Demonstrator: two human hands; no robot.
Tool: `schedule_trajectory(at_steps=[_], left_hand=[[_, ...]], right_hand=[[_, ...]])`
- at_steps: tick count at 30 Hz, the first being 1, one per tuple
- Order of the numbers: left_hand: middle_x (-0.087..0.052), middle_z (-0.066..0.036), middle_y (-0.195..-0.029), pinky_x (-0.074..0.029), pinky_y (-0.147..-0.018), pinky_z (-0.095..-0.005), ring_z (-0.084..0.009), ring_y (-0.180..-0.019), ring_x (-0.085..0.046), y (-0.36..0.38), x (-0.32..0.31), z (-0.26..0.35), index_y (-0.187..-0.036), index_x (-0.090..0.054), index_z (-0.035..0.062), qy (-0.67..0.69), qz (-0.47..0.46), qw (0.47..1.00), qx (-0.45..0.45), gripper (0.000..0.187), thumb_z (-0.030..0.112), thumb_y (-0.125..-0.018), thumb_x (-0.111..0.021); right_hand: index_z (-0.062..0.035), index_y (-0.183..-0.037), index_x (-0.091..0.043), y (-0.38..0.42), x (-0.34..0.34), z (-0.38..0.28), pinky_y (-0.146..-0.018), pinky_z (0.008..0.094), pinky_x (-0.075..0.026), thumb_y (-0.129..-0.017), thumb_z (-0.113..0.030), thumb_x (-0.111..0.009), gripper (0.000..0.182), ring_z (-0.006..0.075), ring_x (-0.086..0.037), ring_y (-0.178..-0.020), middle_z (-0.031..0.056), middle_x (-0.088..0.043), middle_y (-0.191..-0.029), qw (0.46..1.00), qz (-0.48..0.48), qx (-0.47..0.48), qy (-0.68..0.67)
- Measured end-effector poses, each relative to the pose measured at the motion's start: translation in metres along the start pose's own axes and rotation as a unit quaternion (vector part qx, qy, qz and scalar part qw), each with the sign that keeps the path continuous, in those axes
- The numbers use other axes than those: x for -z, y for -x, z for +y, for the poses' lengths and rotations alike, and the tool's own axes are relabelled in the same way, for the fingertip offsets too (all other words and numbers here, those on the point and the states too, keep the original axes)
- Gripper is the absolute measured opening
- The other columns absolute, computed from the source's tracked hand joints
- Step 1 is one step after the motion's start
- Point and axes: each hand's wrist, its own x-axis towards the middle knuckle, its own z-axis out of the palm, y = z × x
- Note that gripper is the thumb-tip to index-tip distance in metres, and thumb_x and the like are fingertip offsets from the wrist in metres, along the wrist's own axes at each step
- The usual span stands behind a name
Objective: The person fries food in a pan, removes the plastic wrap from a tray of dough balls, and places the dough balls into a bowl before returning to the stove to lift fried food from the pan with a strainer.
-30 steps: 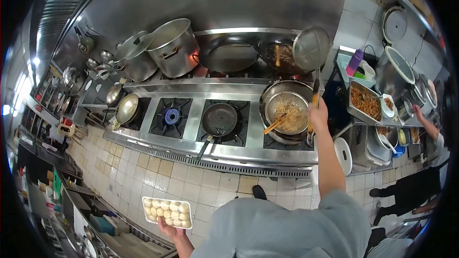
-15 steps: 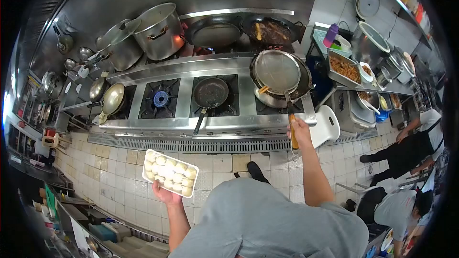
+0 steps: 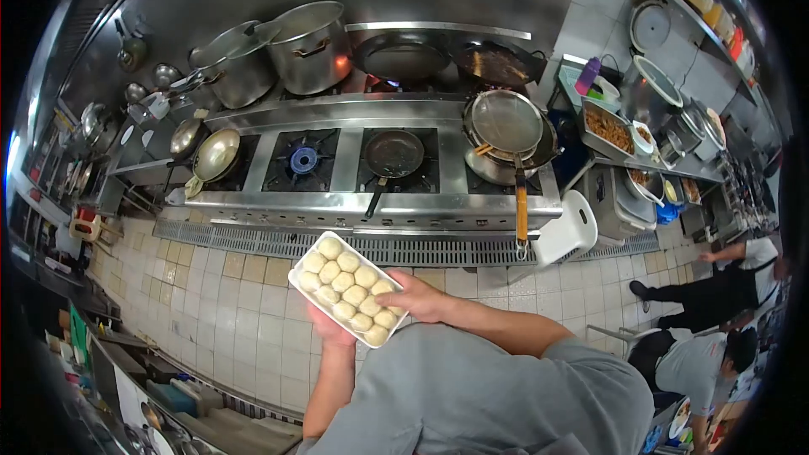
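Note:
My left hand (image 3: 334, 327) holds a white tray (image 3: 298, 280) from below at its near left edge. Rows of pale, round dough balls (image 3: 347, 263) fill the tray, which is tilted toward me. Over the tray's right edge reaches my right hand (image 3: 419, 297), its fingers closed around a dough ball near that edge; the fingertips partly cover it. A round mesh strainer (image 3: 506, 122) rests over a wok (image 3: 546, 139) on the right burner. Its wooden handle (image 3: 521, 206) sticks out past the stove's front edge, with no hand on it.
A small frying pan (image 3: 394, 154) sits on the middle burner, left of the strainer. Large pots (image 3: 309, 46) and dark woks (image 3: 400, 56) line the back. Beside the stove is a white stool (image 3: 570, 232). Two people work at the right, one in a black apron (image 3: 704, 291).
My right hand has let go of the strainer's handle and moved left onto the tray. The tray has come nearer the middle, turned more steeply. The strainer stays on the wok.

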Motion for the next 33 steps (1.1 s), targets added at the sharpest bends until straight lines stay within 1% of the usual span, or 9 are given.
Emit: schedule_trajectory(at_steps=[2,4,7,14,17,19,22,30,33], left_hand=[[-0.049,-0.011,-0.150,-0.044,-0.111,-0.0529,-0.0345,-0.134,-0.051,0.007,0.050,-0.001,-0.151,-0.041,0.0136,-0.012,0.023,1.000,-0.008,0.075,0.066,-0.098,-0.040],[-0.051,-0.011,-0.148,-0.045,-0.110,-0.0528,-0.0343,-0.132,-0.052,0.013,0.054,0.005,-0.150,-0.042,0.0135,-0.012,0.018,1.000,-0.002,0.074,0.066,-0.098,-0.039],[-0.053,-0.012,-0.146,-0.046,-0.109,-0.0519,-0.0339,-0.131,-0.054,0.015,0.053,0.010,-0.148,-0.044,0.0135,0.000,0.006,1.000,0.019,0.070,0.063,-0.099,-0.041],[-0.054,-0.012,-0.143,-0.048,-0.107,-0.0509,-0.0330,-0.128,-0.056,0.016,0.045,0.018,-0.146,-0.046,0.0135,-0.021,-0.003,1.000,-0.004,0.068,0.062,-0.098,-0.043],[-0.055,-0.011,-0.142,-0.049,-0.107,-0.0505,-0.0325,-0.127,-0.057,0.014,0.047,0.022,-0.145,-0.047,0.0139,-0.034,-0.002,0.999,-0.027,0.067,0.063,-0.099,-0.042],[-0.056,-0.011,-0.141,-0.049,-0.106,-0.0501,-0.0315,-0.127,-0.057,0.011,0.052,0.023,-0.144,-0.047,0.0142,0.043,0.001,0.999,0.013,0.066,0.063,-0.100,-0.040],[-0.057,-0.010,-0.140,-0.050,-0.105,-0.0487,-0.0303,-0.125,-0.058,0.007,0.053,0.027,-0.143,-0.049,0.0135,0.008,-0.012,0.999,0.048,0.066,0.062,-0.100,-0.040],[-0.056,-0.010,-0.142,-0.049,-0.106,-0.0490,-0.0309,-0.126,-0.058,0.000,0.047,0.027,-0.145,-0.048,0.0150,0.029,-0.001,0.999,0.024,0.066,0.063,-0.100,-0.040],[-0.055,-0.010,-0.143,-0.049,-0.107,-0.0492,-0.0315,-0.126,-0.057,-0.001,0.039,0.033,-0.145,-0.047,0.0153,0.038,-0.021,0.998,0.039,0.067,0.063,-0.100,-0.038]], right_hand=[[0.0017,-0.142,-0.043,-0.003,-0.012,0.003,-0.103,0.0329,-0.049,-0.091,-0.012,-0.074,0.061,0.0178,-0.056,-0.121,0.0105,-0.057,-0.132,1.000,-0.007,-0.007,0.008],[0.0014,-0.141,-0.046,-0.008,-0.016,0.006,-0.102,0.0328,-0.049,-0.091,-0.013,-0.075,0.060,0.0177,-0.058,-0.119,0.0099,-0.059,-0.128,0.993,0.002,-0.007,0.119],[0.0001,-0.137,-0.051,-0.011,-0.020,0.010,-0.098,0.0321,-0.051,-0.089,-0.017,-0.078,0.057,0.0163,-0.060,-0.114,0.0091,-0.063,-0.123,0.991,0.021,0.011,0.134],[-0.0009,-0.140,-0.050,-0.023,-0.019,0.019,-0.100,0.0317,-0.050,-0.090,-0.013,-0.075,0.057,0.0158,-0.059,-0.116,0.0080,-0.062,-0.127,0.999,-0.029,0.017,0.043],[-0.0013,-0.142,-0.048,-0.027,-0.023,0.017,-0.102,0.0321,-0.049,-0.091,-0.013,-0.074,0.058,0.0159,-0.058,-0.118,0.0081,-0.060,-0.130,0.995,-0.033,0.018,0.088],[-0.0015,-0.143,-0.047,-0.027,-0.025,0.014,-0.103,0.0325,-0.048,-0.092,-0.013,-0.074,0.059,0.0162,-0.057,-0.120,0.0082,-0.060,-0.131,0.995,-0.034,0.020,0.090],[-0.0017,-0.144,-0.046,-0.027,-0.025,0.013,-0.105,0.0332,-0.047,-0.093,-0.012,-0.073,0.059,0.0169,-0.056,-0.122,0.0084,-0.059,-0.133,0.996,-0.041,0.015,0.076],[-0.0018,-0.145,-0.046,-0.030,-0.025,0.009,-0.106,0.0335,-0.047,-0.094,-0.010,-0.071,0.057,0.0177,-0.056,-0.123,0.0086,-0.059,-0.134,0.999,-0.045,0.010,0.026],[-0.0018,-0.138,-0.050,-0.032,-0.028,0.006,-0.104,0.0330,-0.048,-0.092,-0.007,-0.071,0.050,0.0164,-0.059,-0.119,0.0068,-0.062,-0.128,0.997,-0.024,0.013,0.079]])
